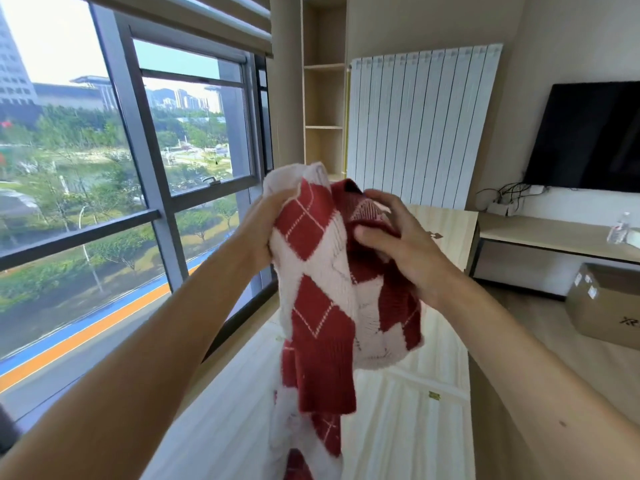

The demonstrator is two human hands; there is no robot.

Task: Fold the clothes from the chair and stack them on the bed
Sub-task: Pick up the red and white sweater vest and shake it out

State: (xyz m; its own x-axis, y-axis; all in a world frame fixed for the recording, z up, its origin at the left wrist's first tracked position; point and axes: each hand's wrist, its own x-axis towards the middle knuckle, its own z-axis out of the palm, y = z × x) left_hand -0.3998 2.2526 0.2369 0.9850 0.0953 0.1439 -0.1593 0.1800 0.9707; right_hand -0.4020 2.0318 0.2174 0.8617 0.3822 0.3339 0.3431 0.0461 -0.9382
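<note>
I hold the red-and-white argyle knit sweater (322, 296) up over the white striped bed (408, 420), left hand (266, 226) and right hand (394, 244) both clenched on its bunched top, probably to let it hang straight before folding.

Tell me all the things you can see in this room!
sweater: 1, red and white diamonds, held up in the air over the bed
bed: 1, white, below the sweater
window: 1, grey frame, left
shelves: 1 unit, light wood, corner
radiator: 1, white, back wall
TV: 1, black, right wall
bench: 1, light wood, under the TV
bottle: 1, clear, on the bench
box: 1, brown cardboard, floor at right
left hand: gripping the sweater
right hand: gripping the sweater
</note>
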